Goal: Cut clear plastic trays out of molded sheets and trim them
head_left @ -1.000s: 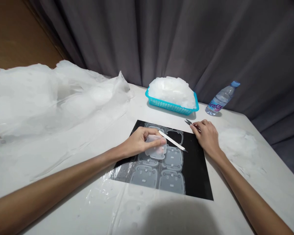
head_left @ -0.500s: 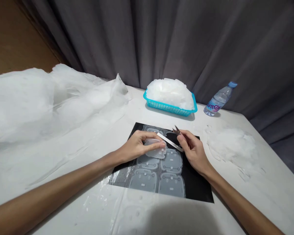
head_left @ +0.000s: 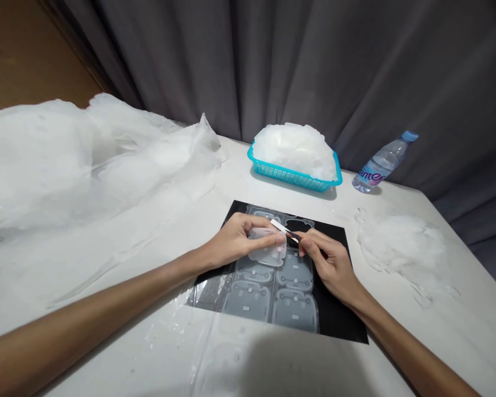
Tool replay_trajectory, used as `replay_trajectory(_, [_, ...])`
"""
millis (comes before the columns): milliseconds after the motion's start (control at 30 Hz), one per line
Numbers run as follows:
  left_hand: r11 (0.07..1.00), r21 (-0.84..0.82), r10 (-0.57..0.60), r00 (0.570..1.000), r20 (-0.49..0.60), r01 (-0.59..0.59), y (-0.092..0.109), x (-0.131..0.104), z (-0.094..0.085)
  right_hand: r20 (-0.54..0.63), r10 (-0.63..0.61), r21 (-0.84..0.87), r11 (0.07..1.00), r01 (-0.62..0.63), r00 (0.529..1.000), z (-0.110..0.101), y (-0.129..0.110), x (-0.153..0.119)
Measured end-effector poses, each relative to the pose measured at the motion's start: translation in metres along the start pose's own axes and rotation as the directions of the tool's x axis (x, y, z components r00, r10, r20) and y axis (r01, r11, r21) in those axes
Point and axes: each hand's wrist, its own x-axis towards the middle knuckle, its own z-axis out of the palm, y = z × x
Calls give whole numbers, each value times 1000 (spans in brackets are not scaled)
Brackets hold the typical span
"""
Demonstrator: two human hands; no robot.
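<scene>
My left hand (head_left: 252,237) pinches a small translucent plastic piece (head_left: 268,255) between thumb and fingers. A narrow white strip (head_left: 281,229) runs from my left fingertips toward my right hand. Closed round dark-tipped tweezers or small scissors, my right hand (head_left: 314,248) has their point at the edge of the piece; which tool it is I cannot tell. Under both hands lies a black mat (head_left: 339,314), with a clear sheet of rounded plastic shapes (head_left: 248,300) over it. One shape at the sheet's top right is a dark cut-out.
Behind the mat stands a turquoise basket (head_left: 293,176) heaped with white translucent pieces. A tilted water bottle (head_left: 384,162) is to its right. Crumpled clear film (head_left: 86,165) covers the table's left side, and a pile of plastic scraps (head_left: 409,253) lies at the right.
The tool in my right hand has swung down and left from pointing up, and its tip has reached the piece in my left hand. The whole view has shifted slightly.
</scene>
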Motion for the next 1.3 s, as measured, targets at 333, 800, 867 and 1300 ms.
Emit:
replay_trajectory(333, [997,33,74,997,1,-74,2,0,0,31,-40,-29,999,41,999,-3,2,-3])
replay_trajectory(800, [972,92,222,975,-34,-218,0,1,-2,31,-137,-107,984,139,990,-1,4,-4])
replay_trajectory(867, [971,92,224,974,-29,-220,-1,1,-2,34,-136,-119,983,139,990,-2,4,-4])
replay_trajectory(1300, [976,106,191,982,12,-191,-1,1,-3,52,-153,-127,979,158,987,-2,6,-6])
